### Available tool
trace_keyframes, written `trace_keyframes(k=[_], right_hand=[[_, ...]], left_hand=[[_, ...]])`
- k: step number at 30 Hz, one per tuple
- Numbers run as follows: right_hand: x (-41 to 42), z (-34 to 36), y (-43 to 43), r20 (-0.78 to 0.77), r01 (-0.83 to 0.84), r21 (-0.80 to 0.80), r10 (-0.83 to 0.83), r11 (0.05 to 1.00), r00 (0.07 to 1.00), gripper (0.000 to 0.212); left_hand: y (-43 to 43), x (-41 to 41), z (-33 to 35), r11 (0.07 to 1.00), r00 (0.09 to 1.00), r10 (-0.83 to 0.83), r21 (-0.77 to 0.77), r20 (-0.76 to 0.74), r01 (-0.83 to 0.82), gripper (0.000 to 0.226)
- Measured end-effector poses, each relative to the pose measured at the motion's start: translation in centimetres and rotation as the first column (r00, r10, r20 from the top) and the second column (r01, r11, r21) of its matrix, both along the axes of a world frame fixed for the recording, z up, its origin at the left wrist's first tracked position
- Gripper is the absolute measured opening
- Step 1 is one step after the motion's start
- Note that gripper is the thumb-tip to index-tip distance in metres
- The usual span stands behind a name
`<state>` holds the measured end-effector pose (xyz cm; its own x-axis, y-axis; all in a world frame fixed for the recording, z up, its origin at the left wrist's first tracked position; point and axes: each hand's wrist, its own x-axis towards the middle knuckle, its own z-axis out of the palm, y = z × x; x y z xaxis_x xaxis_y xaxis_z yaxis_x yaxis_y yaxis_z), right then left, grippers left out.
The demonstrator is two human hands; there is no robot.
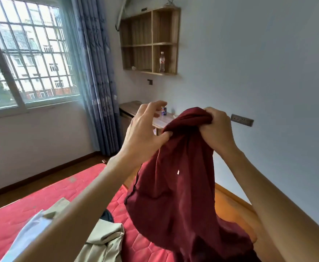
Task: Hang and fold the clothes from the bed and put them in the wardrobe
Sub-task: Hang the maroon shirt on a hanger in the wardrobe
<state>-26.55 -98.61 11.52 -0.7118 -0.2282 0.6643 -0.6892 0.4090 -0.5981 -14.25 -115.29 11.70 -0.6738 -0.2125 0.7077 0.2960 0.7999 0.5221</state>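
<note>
A dark red garment (175,186) hangs in the air above the bed (31,205), held up in front of the person at its bunched top edge. The right hand (217,129) grips that gathered top with its fingers curled tightly round the cloth. The left hand (145,129) is just beside it: its thumb touches the cloth at the fold, while the other fingers are spread and loosely bent above, holding nothing that can be seen. The lower part of the garment drapes down to the red quilted mattress. On the mattress near the left forearm lie a beige garment (101,241) and a pale blue-white one (28,235), with a small dark piece (107,216) between the beige cloth and the red one. Beyond the hands stands a small wooden table (134,108) with a blue can (164,111) on it. Above it a wooden shelf (149,42) on the wall holds a clear bottle (161,62). A barred window (26,53) and a blue curtain (98,82) are to the left.
</note>
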Motion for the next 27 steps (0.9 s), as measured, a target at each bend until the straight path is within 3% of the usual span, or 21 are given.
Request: trace_keyframes(k=[2,4,6,7,11,13,16,18,20,23,26,27], right_hand=[[-0.5,1.1,-0.1,0.000,0.043,-0.070,-0.043,0.997,0.999,0.021],[-0.6,2.3,-0.3,-0.032,0.075,-0.076,-0.078,0.994,0.996,0.024],[-0.3,3.5,-0.2,-0.068,0.048,-0.074,-0.053,0.996,0.996,0.021],[-0.2,4.0,0.1,-0.096,0.037,-0.059,-0.042,0.998,0.995,0.021],[-0.2,5.2,4.9,-0.128,0.120,0.042,-0.114,0.992,0.985,0.035],[-0.4,5.2,9.5,-0.092,0.184,0.105,-0.175,0.977,0.980,0.040],[-0.5,4.8,16.8,-0.020,0.317,0.221,-0.321,0.922,0.947,0.025],[0.2,4.6,21.1,0.029,0.388,0.314,-0.417,0.866,0.908,0.012],[1.6,4.4,24.9,0.074,0.454,0.396,-0.520,0.798,0.851,0.016],[4.5,4.7,30.2,0.137,0.593,0.379,-0.676,0.711,0.724,0.022],[7.6,5.3,34.8,0.116,0.734,0.310,-0.791,0.604,0.601,0.009],[9.0,5.6,36.1,0.127,0.758,0.305,-0.814,0.576,0.568,0.015]], left_hand=[[2.3,1.6,-2.2,0.995,0.991,0.057,0.085,-0.119,-0.047,0.025],[4.5,1.7,-4.3,0.995,0.990,0.086,0.039,0.114,-0.090,0.039],[5.4,0.3,-6.7,0.988,0.902,0.152,-0.086,0.405,-0.128,0.062],[5.3,-0.7,-7.7,0.990,0.881,0.144,-0.080,0.452,-0.120,0.063],[3.2,-3.9,-8.4,0.966,0.932,-0.114,0.256,0.343,0.024,0.027],[2.2,-4.8,-7.4,0.955,0.935,-0.197,0.274,0.296,0.114,0.030],[1.7,-6.6,-5.4,0.941,0.953,-0.234,0.293,0.193,0.171,0.023],[2.5,-8.1,-3.3,0.950,0.970,-0.202,0.269,0.137,0.160,0.033],[4.4,-9.2,-0.5,0.944,0.969,-0.237,0.253,0.076,0.211,0.031],[8.7,-9.5,3.9,0.892,0.907,-0.413,0.233,0.079,0.386,0.026],[13.4,-9.2,7.1,0.809,0.808,-0.575,0.233,0.130,0.539,0.023],[15.3,-9.1,7.9,0.770,0.768,-0.626,0.264,0.136,0.580,0.023]])
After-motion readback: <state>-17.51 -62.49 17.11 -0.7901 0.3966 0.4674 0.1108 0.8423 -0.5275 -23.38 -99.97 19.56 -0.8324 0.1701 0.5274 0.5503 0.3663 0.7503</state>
